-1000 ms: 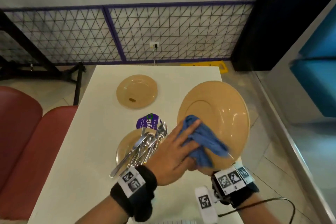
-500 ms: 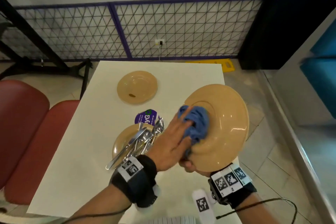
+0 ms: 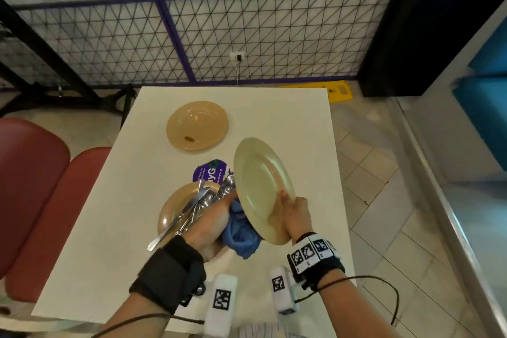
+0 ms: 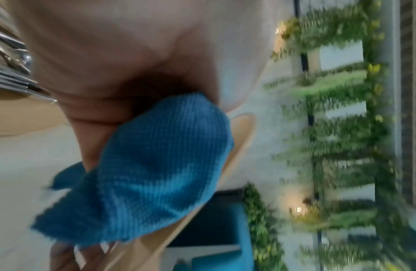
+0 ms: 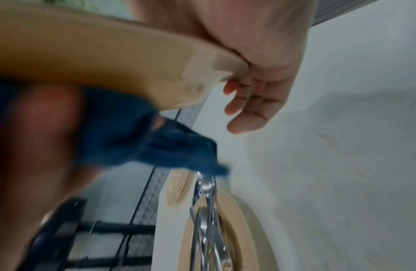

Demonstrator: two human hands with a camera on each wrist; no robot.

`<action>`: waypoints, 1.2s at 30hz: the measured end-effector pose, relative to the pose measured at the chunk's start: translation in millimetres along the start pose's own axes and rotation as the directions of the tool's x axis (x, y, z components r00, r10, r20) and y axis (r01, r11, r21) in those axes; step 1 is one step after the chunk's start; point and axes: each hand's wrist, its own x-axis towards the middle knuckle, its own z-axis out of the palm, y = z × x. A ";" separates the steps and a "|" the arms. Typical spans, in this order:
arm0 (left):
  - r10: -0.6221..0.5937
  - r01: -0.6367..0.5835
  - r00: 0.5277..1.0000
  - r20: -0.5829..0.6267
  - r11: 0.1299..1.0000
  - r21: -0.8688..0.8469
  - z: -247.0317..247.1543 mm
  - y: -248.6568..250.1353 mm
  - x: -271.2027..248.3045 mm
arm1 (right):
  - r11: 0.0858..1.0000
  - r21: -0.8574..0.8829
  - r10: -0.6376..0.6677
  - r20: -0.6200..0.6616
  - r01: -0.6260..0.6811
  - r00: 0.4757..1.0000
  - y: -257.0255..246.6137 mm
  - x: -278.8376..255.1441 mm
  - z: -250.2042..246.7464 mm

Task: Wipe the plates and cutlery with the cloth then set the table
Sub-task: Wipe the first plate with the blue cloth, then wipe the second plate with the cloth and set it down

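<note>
Right hand [image 3: 297, 214] gripped the near rim of the big plate [image 3: 262, 186], thumb on its face, plate tilted up on edge above the table [image 3: 288, 123]. Left hand [image 3: 211, 222] clutched the blue cloth [image 3: 240, 230], pressed against the plate's underside. Wrist views blurred; cloth bunched under the left palm, touching the plate's back. Second plate [image 3: 171, 211] sat near the table's front, just left of the held one, loaded with cutlery [image 3: 189, 208]. Third plate [image 3: 197, 125] lay farther back with a brown spot on it. Purple sticker [image 3: 210, 171] lay between those two plates.
</note>
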 end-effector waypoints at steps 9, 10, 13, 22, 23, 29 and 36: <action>0.160 -0.157 0.979 -0.129 0.987 0.033 -35.6 0.9 -8.2 | 0.929 0.365 0.116 -0.134 -0.059 0.984 49.6 13.3 -54.4; 0.170 -0.162 0.977 -0.132 0.985 0.066 -39.3 -2.3 -7.8 | 0.931 0.355 0.138 -0.135 -0.082 0.981 53.6 12.6 -56.1; 0.173 -0.155 0.970 -0.169 0.981 0.118 -48.0 -12.7 -7.1 | 0.921 0.364 0.188 -0.115 -0.135 0.975 65.8 15.3 -59.5; 0.259 -0.164 0.935 -0.241 0.921 0.352 -72.2 -39.5 -15.9 | 0.882 0.418 0.297 -0.138 -0.216 0.945 93.4 27.4 -47.5; 0.265 -0.160 0.935 -0.237 0.909 0.384 -76.1 -40.5 -15.5 | 0.886 0.415 0.293 -0.153 -0.207 0.944 92.7 27.0 -46.3; 0.305 -0.125 0.926 -0.223 0.805 0.580 -105.8 -37.4 -5.3 | 0.944 0.253 0.278 -0.251 -0.214 0.927 105.3 34.5 -40.0; 0.414 -0.202 0.899 -0.145 0.684 0.701 -156.0 -12.3 11.0 | 0.977 0.040 0.200 -0.516 -0.210 0.833 50.0 3.1 -26.0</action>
